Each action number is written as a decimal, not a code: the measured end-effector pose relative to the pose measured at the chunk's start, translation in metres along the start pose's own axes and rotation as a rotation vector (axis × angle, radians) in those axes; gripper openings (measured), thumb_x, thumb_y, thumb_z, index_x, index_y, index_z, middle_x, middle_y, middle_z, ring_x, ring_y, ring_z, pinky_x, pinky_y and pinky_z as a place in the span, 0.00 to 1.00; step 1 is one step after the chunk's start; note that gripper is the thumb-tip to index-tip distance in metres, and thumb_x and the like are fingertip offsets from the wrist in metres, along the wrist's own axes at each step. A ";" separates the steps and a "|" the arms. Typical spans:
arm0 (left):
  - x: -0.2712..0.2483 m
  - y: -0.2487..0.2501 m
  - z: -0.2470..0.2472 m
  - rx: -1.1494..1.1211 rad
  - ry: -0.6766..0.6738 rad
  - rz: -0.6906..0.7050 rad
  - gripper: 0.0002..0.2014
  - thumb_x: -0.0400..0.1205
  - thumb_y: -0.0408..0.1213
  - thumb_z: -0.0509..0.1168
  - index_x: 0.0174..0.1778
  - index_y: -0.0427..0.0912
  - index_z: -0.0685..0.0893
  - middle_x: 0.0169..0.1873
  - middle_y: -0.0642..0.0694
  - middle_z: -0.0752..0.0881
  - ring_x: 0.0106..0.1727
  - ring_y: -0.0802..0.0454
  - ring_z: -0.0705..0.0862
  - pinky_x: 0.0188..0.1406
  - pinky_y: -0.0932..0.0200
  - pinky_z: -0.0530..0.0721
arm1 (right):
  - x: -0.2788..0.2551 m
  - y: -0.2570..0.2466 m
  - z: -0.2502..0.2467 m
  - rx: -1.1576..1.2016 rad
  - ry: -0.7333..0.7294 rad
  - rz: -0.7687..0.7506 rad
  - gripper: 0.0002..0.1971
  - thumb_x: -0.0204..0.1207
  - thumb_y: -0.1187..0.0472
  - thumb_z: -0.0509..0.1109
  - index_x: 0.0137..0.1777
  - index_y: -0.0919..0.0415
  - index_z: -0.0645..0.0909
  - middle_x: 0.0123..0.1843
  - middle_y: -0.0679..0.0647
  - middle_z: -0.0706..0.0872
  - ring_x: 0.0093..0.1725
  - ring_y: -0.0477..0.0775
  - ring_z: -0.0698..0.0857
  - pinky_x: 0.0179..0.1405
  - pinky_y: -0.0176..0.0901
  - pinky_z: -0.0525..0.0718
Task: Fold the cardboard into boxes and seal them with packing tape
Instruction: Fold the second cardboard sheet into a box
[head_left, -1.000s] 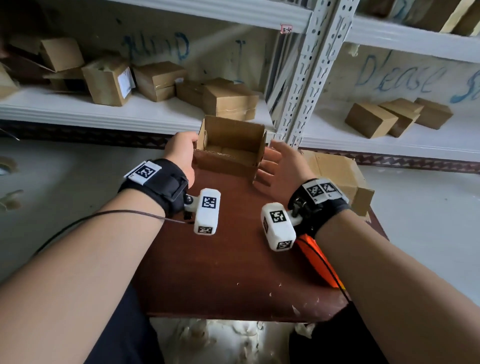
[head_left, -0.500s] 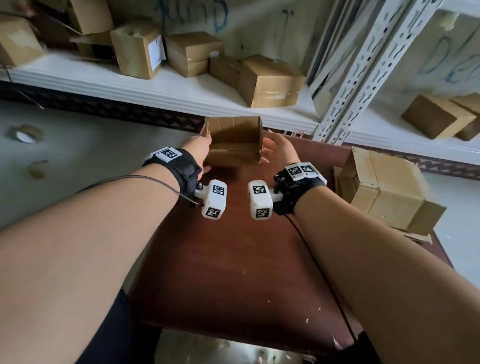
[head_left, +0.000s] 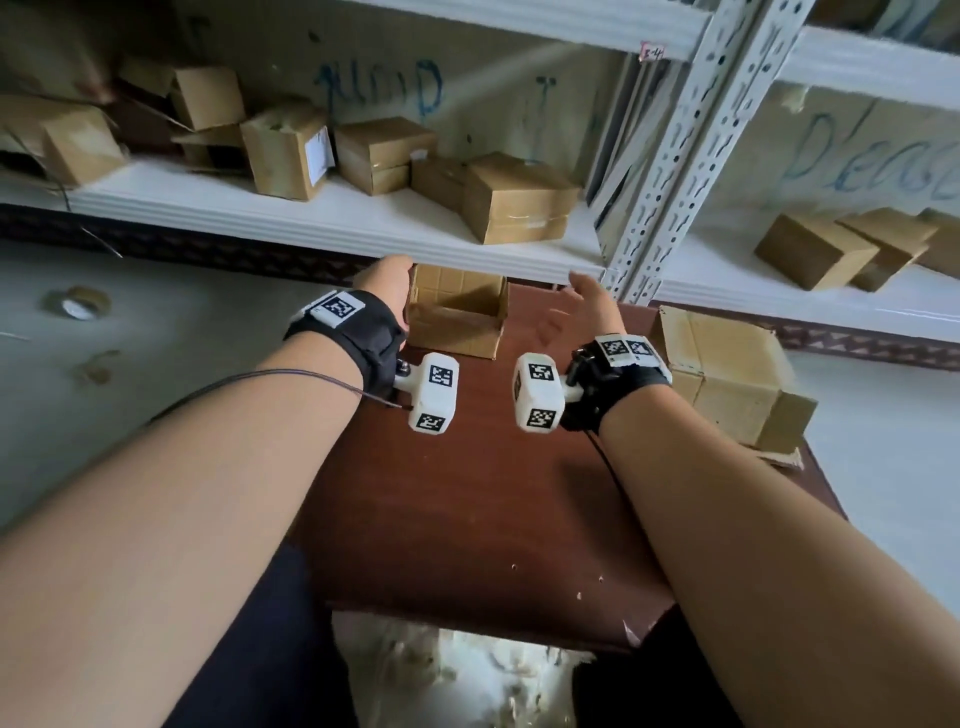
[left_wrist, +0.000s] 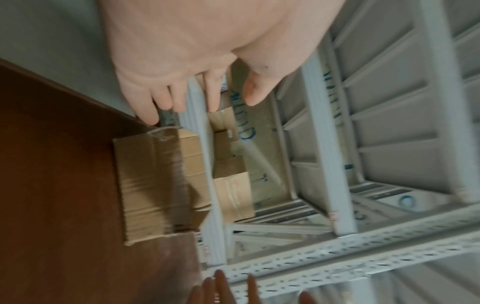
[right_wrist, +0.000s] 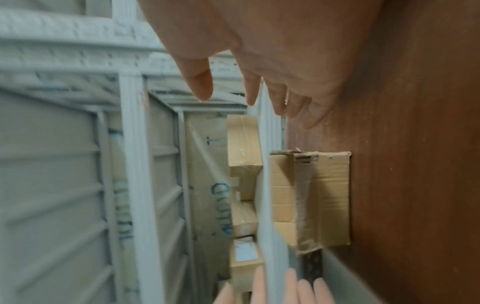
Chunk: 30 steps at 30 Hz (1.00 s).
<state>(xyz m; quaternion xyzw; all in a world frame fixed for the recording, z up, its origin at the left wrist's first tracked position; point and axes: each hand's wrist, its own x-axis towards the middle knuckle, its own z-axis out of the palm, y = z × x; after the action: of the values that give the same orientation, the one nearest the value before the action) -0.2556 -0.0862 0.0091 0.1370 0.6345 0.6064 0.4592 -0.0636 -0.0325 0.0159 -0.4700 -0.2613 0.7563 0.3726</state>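
Note:
A small open-topped cardboard box (head_left: 456, 322) stands at the far edge of the brown table (head_left: 467, 499). My left hand (head_left: 387, 283) is beside the box's left wall with straight fingers that curl round nothing; whether it touches the box I cannot tell. In the left wrist view, that left hand (left_wrist: 197, 96) hovers near one corner of the box (left_wrist: 153, 185). My right hand (head_left: 584, 309) is spread open to the right of the box, apart from it. The right wrist view shows the right hand (right_wrist: 259, 98) empty above the box (right_wrist: 322, 197).
A larger folded box (head_left: 727, 374) sits on the table's right edge. White metal shelves (head_left: 337, 223) just behind the table hold several closed boxes. A tape roll (head_left: 78, 304) lies on the floor at the left.
Both hands were pressed against the box's sides; now the right hand has drawn away to the right and opened wide. The left hand stays beside the box. The head view has shifted.

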 end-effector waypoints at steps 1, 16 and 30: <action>-0.017 0.008 0.002 -0.029 -0.019 -0.009 0.13 0.89 0.44 0.59 0.66 0.45 0.80 0.80 0.39 0.75 0.77 0.39 0.77 0.80 0.42 0.70 | -0.014 -0.004 -0.006 0.032 -0.017 -0.033 0.27 0.87 0.46 0.64 0.84 0.53 0.72 0.85 0.60 0.71 0.71 0.64 0.75 0.71 0.61 0.75; -0.106 -0.037 0.019 0.089 -0.207 0.000 0.11 0.89 0.43 0.60 0.63 0.47 0.82 0.61 0.47 0.89 0.62 0.49 0.87 0.59 0.50 0.82 | -0.093 -0.001 -0.066 -0.020 -0.003 -0.210 0.15 0.81 0.44 0.63 0.54 0.53 0.84 0.66 0.59 0.89 0.69 0.59 0.84 0.72 0.55 0.78; -0.062 -0.096 0.178 0.212 -0.387 -0.081 0.14 0.89 0.51 0.60 0.61 0.47 0.83 0.62 0.47 0.84 0.60 0.50 0.81 0.61 0.49 0.77 | -0.014 -0.083 -0.177 -0.446 0.496 -0.425 0.27 0.75 0.39 0.66 0.67 0.56 0.85 0.59 0.49 0.82 0.52 0.49 0.82 0.55 0.49 0.79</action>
<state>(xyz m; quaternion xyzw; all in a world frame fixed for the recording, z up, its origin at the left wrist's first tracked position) -0.0522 -0.0392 -0.0232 0.2728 0.5997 0.4797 0.5795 0.1264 0.0125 0.0102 -0.6433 -0.4128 0.4505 0.4613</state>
